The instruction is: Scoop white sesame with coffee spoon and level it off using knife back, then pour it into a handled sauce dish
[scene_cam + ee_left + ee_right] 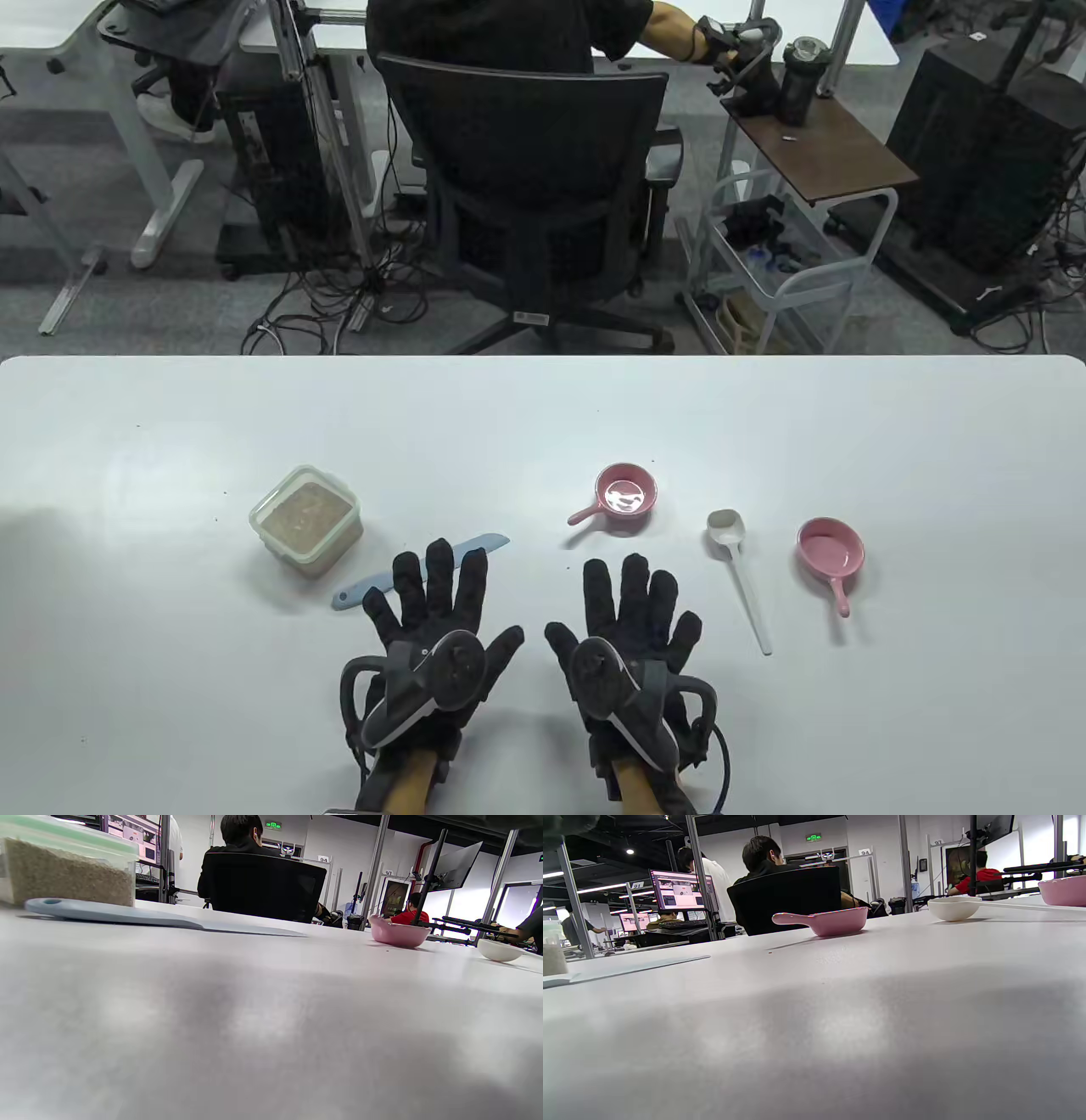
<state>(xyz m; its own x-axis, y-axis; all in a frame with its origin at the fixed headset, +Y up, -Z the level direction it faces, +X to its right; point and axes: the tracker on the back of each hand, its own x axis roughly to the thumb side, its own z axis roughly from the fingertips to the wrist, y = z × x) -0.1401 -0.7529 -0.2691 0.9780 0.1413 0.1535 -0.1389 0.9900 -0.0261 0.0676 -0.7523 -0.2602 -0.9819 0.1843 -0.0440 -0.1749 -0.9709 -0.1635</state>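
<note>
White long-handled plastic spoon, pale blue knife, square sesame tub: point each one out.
White long-handled plastic spoon [726, 527], table view, bowl.
Pale blue knife [488, 543], table view, blade.
Square clear sesame tub [305, 514], table view, sesame surface.

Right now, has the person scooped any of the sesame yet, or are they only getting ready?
Only getting ready. Nothing looks done: the spoon lies on the table with no sesame visible in its bowl, and the knife lies beside the sesame tub. The left hand and right hand rest flat, holding nothing. Scooping, levelling and pouring into a pink sauce dish are all left.
</note>
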